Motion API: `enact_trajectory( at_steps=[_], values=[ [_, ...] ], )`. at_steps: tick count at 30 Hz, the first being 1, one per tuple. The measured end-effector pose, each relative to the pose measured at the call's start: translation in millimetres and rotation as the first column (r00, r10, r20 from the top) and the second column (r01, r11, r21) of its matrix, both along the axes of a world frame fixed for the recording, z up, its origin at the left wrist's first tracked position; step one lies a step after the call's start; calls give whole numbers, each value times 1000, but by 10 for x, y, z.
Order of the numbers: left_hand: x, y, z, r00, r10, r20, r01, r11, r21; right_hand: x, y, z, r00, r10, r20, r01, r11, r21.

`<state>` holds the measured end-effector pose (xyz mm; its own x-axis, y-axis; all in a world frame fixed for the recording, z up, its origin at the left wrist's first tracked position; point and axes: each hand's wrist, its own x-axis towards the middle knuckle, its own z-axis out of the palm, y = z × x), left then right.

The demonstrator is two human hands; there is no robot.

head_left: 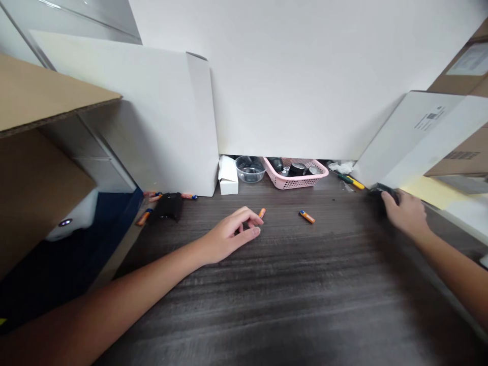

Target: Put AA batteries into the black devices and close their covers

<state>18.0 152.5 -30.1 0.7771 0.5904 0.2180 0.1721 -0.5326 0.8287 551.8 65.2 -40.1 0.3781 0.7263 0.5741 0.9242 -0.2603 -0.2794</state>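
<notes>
My left hand [231,234] rests over the dark wood-grain table, thumb apart from its loosely bent fingers. Just past its fingertips lies an orange battery [263,212], partly hidden by them; I cannot tell if they touch. A second orange battery with a blue end [307,217] lies further right. At the right edge, my right hand [410,213] is closed around a black object [379,198], blurred and partly covered by the fingers. A yellow-and-green screwdriver [354,182] lies just left of that object.
Along the back stand a small white box [229,178], a clear round tub [250,170] and a pink basket [295,182] holding black items. A black pouch-like object [168,206] sits left among several batteries. White panels [171,122] and an open cardboard box [46,91] border the table.
</notes>
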Motion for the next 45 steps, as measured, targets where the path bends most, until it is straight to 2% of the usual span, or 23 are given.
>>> enact_trajectory(
  at_steps=[2,3,5,6,7,8,9,12,15,18,20,22,24,27,30,32,35,38,40,41,43,44,45],
  values=[
    [2,-4,2,1000,5,-9,-5,1000,1,-208,287,97,999,-51,8,50,994,95],
    [4,-6,2,1000,9,-16,-9,1000,0,-345,448,160,999,-29,20,26,994,107],
    [9,-9,3,999,21,-32,-21,1000,0,-665,797,317,994,93,58,-97,993,62],
    [11,-10,3,999,26,-38,-26,1000,1,-839,981,403,982,175,69,-176,984,11],
    [12,-12,3,999,29,-43,-29,1000,4,-1013,1165,487,965,255,60,-246,961,-123],
    [13,-12,3,998,31,-46,-31,999,9,-1179,1346,561,960,277,44,-255,928,-270],
    [13,-13,2,998,30,-46,-30,999,15,-1329,1517,621,960,279,31,-254,909,-329],
    [11,-8,-4,999,23,-37,-22,999,28,-1630,1912,704,964,266,24,-230,872,-432],
    [16,1,-18,999,23,-29,-23,1000,22,-1703,2037,720,964,264,41,-214,857,-469],
    [30,6,-36,999,47,-13,-47,999,11,-1656,1886,791,961,253,109,-197,907,-372],
    [40,5,-53,997,80,22,-80,996,24,-1643,1686,882,951,259,169,-233,959,-160],
    [48,3,-74,985,156,73,-162,984,79,-1708,1460,987,945,279,168,-290,956,43],
    [52,3,-97,960,247,129,-264,953,145,-1884,1242,1076,947,304,105,-316,941,120],
    [55,-1,-112,939,293,181,-324,929,179,-2350,971,1120,913,408,26,-409,912,36],
    [56,-31,-85,944,289,160,-317,928,195,-2924,786,1031,839,543,-4,-543,839,-41],
    [53,-59,-54,931,349,107,-364,906,214,-3253,721,947,799,600,-35,-600,792,-113],
    [44,-72,-27,887,452,92,-462,866,191,-3483,710,885,754,635,-167,-656,740,-149],
    [34,-27,-51,878,462,126,-471,880,61,-3284,714,867,707,628,-324,-692,709,-137],
    [33,16,-89,875,460,151,-458,887,-55,-2955,664,783,772,564,-293,-625,756,-193],
    [34,35,-108,872,460,168,-449,888,-102,-2761,618,702,831,507,-229,-553,796,-245],
    [36,56,-131,865,463,193,-443,886,-140,-2381,499,470,910,401,-104,-411,841,-351],
    [37,57,-132,863,465,197,-447,885,-128,-2221,435,334,925,373,-72,-372,851,-369],
    [38,52,-127,861,468,198,-456,884,-103,-2094,375,198,918,391,-71,-386,836,-389]
  ],
)
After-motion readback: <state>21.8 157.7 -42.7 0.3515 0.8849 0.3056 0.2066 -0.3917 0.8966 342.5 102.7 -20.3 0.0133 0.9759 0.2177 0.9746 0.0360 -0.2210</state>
